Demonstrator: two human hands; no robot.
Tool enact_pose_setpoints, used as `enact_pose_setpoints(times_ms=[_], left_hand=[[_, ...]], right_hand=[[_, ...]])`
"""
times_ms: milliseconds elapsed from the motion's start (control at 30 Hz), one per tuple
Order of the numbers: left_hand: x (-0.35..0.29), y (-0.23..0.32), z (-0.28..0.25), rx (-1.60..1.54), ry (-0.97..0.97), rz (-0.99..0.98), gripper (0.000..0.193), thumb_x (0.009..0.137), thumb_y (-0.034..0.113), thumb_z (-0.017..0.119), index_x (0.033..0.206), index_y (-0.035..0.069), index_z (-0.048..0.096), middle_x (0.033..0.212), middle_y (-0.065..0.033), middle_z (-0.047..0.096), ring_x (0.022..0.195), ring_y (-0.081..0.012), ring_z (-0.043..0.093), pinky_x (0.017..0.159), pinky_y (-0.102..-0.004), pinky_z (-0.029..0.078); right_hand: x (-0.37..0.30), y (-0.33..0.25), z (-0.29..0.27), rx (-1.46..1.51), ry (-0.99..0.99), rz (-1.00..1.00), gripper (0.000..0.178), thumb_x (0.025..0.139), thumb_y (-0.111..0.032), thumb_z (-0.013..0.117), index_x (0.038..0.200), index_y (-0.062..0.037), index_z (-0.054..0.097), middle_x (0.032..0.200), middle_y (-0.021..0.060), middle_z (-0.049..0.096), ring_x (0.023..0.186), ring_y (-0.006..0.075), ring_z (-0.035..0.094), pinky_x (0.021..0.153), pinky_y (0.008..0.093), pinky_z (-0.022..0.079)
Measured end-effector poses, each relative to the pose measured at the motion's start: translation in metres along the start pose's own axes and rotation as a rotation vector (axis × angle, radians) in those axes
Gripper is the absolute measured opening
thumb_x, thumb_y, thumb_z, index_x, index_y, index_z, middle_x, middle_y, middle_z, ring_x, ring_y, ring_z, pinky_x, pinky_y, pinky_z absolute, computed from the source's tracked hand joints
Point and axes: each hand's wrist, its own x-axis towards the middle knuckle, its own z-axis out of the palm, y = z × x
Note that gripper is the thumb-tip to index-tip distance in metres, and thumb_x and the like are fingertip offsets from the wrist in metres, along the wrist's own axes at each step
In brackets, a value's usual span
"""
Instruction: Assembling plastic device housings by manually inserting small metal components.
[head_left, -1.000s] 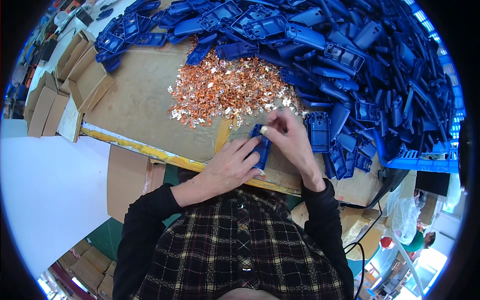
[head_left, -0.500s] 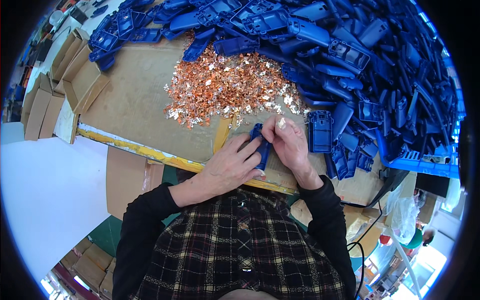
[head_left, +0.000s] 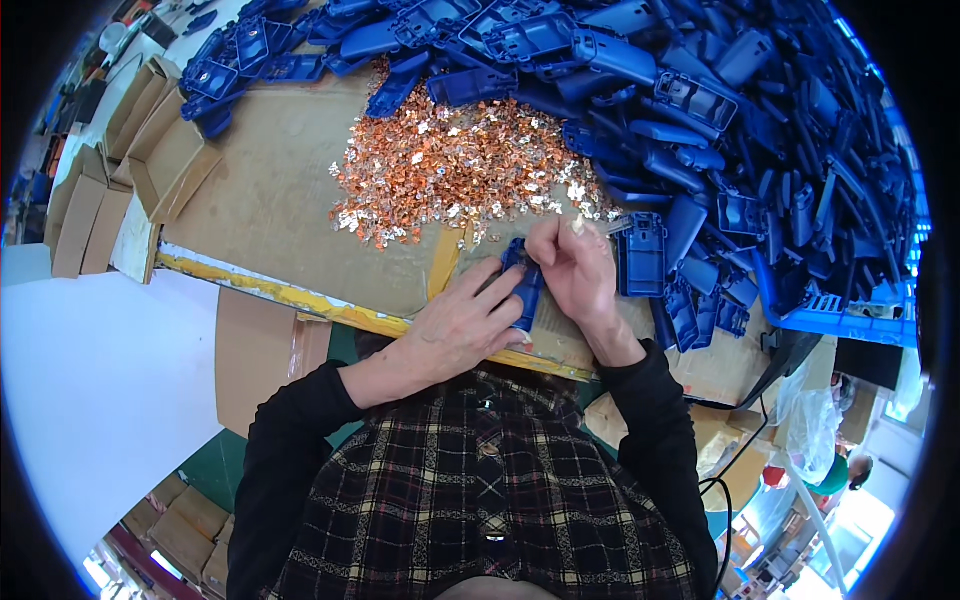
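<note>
A slim blue plastic casing [head_left: 527, 290] lies near the table's front edge. My left hand [head_left: 462, 318] is closed over it from the left, fingers across its side and thumb near its lower end. At the casing's upper right end is my right hand [head_left: 578, 275], its fingers curled into a pinch. Whatever sits in that pinch is hidden or too small to name. A pale covering [head_left: 577, 226] shows on one right-hand digit. Just beyond lies a large heap of small copper-coloured and silvery metal pieces [head_left: 460, 170].
Blue plastic casings [head_left: 700, 105] are piled high across the back and right, partly in a blue crate [head_left: 840, 322]. One casing [head_left: 642, 255] lies right of my right hand. Open cardboard boxes [head_left: 165, 165] stand at left. A black cable [head_left: 728, 500] hangs at lower right.
My right hand has shifted slightly and turned a little at the casing's upper end. The left hand keeps its hold on the casing.
</note>
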Motion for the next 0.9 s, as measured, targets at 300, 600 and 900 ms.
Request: enact_pose_setpoints(times_ms=[300,600,900], left_hand=[[0.0,-0.001,0.0,-0.066,0.021,-0.016,0.037,0.08,0.025,0.072,0.101,0.0,0.054,0.123,-0.0185,0.051,0.119,-0.0385,0.047,0.099,-0.0442,0.045],[-0.007,-0.002,-0.002,-0.117,0.067,0.009,0.035,0.078,0.025,0.072,0.097,0.001,0.055,0.124,-0.0192,0.052,0.119,-0.0392,0.048,0.099,-0.0468,0.045],[-0.023,-0.134,-0.16,0.684,0.521,-0.348,0.033,0.075,0.012,0.074,0.104,0.003,0.061,0.115,-0.0175,0.062,0.106,-0.037,0.058,0.091,-0.045,0.047]], right_hand=[[-0.005,-0.008,0.003,-0.351,-0.212,0.058,0.04,0.103,-0.035,0.044,0.079,-0.0031,0.049,0.077,0.0037,0.046,0.073,0.0126,0.039,0.07,0.0282,0.033],[0.0,-0.007,0.006,-0.111,-0.167,-0.02,0.035,0.102,-0.032,0.048,0.085,-0.0022,0.056,0.078,0.0013,0.051,0.076,0.0112,0.047,0.071,0.0269,0.038],[0.009,0.01,0.022,-1.347,-0.027,-0.335,0.011,0.088,-0.011,0.063,0.093,-0.0024,0.059,0.09,0.0158,0.057,0.084,0.0351,0.059,0.074,0.0423,0.048]])
